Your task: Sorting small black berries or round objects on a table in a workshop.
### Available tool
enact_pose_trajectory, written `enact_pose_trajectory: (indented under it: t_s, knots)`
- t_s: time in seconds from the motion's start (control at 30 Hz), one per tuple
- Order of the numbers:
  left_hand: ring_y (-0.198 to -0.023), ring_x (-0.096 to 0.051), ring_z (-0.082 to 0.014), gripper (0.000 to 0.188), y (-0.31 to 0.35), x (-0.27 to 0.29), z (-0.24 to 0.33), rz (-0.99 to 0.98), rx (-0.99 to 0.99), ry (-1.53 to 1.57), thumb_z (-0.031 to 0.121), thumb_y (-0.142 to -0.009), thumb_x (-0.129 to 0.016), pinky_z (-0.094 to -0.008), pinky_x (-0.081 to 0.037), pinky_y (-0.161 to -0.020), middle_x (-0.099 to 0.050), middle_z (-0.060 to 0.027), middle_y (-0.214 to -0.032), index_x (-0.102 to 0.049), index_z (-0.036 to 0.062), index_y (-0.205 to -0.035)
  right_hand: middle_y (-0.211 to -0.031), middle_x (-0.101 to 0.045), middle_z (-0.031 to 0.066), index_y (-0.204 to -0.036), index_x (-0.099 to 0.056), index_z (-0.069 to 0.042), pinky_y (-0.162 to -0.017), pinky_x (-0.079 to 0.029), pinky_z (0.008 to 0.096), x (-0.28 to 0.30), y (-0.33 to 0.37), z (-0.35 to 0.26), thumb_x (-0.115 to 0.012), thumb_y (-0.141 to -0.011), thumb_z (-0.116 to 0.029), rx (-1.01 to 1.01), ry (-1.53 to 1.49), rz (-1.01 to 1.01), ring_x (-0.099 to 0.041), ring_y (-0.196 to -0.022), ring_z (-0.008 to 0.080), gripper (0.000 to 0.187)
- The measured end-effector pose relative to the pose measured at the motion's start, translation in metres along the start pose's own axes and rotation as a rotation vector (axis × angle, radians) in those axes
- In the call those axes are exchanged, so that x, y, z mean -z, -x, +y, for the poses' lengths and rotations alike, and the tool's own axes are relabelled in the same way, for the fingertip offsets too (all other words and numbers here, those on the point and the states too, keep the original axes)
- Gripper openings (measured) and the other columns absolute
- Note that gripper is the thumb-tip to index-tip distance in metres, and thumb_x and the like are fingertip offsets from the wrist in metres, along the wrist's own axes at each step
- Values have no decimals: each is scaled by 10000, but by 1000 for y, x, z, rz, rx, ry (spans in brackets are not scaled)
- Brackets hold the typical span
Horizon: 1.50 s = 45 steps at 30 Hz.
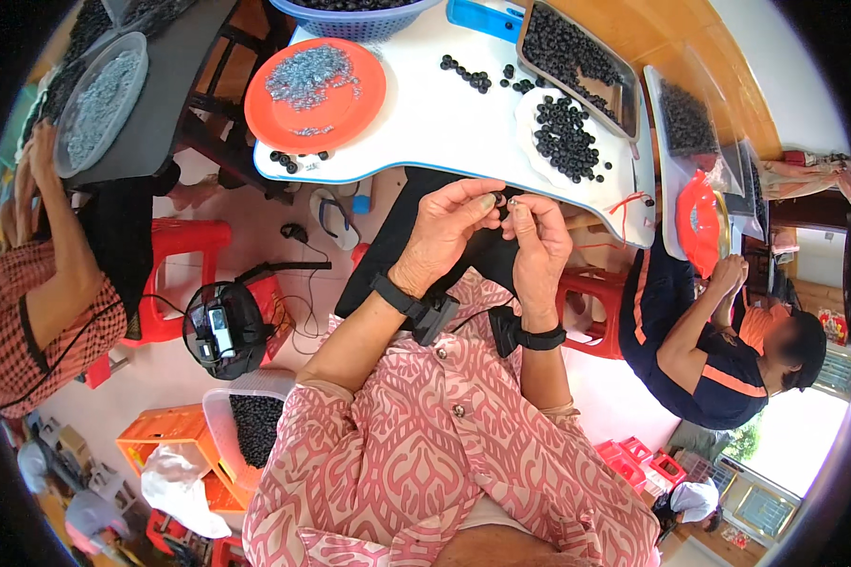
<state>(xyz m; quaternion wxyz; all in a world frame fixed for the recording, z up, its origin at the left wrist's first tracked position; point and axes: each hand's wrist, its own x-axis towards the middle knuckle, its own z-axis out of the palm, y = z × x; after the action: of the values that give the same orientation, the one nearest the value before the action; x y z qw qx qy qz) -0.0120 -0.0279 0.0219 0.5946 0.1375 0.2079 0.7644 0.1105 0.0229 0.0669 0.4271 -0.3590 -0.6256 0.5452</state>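
My left hand (449,227) pinches a small round black part (498,198) between thumb and fingertips, just off the near edge of the white table (416,123). Close beside it, my right hand (539,241) is closed on a tiny silvery piece (512,200), too small to name. The fingertips of both hands nearly meet. Beyond them, a white plate (529,142) holds many loose black round parts (565,132). To the left, an orange-red plate (265,113) carries a heap of small shiny metal pieces (312,76).
A metal tray (633,118) of black parts and a blue basket (350,24) stand at the back. Co-workers sit at the left (57,293) and right (709,350). A black bag (222,331), red stools (184,246) and an orange crate (165,430) are on the floor.
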Motion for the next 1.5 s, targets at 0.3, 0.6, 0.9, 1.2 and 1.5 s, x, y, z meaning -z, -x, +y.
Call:
enact_pose_trajectory:
  t_s: [0.3,0.6,0.9,1.2,1.5]
  knots:
    - [-825,-629,-117,267,10,-5,-1,2,7,-43,61,-931,-614,-278,-532,-783,-676,-63,-984,-637,-21,-1185,-914,-600,19,-964,-634,-13,-614,-471,196,1,8,-2,-610,-937,-56,88,105,-39,-575,-734,63,55]
    - [-810,-593,-94,254,22,-14,-3,-16,6,-224,57,-944,-595,-231,-510,-771,-655,-37,-956,-640,-22,-1181,-873,-583,51,-901,-622,18,-592,-478,219,7,21,-13,-632,-894,2,208,264,-20,-585,-691,77,20]
    - [-802,-592,-68,222,36,-25,-4,-100,17,-530,62,-950,-582,-211,-518,-733,-662,-35,-956,-666,-2,-1145,-765,-620,3,-870,-637,-10,-573,-442,200,38,34,-6,-682,-878,-52,-58,36,-86,-547,-661,48,62]
    - [-784,-621,-81,225,32,-19,-15,-103,88,-316,82,-958,-582,-227,-548,-712,-669,-38,-968,-648,-6,-1154,-767,-622,-16,-886,-642,-38,-564,-413,188,45,30,3,-676,-901,-133,-148,-192,-180,-517,-650,37,102]
    - [-781,-617,-85,224,25,-12,-26,-67,122,-255,103,-949,-604,-246,-537,-720,-665,-30,-933,-645,5,-1146,-776,-632,-11,-892,-635,-40,-573,-428,191,45,27,11,-649,-902,-116,-167,-144,-139,-540,-666,40,78]
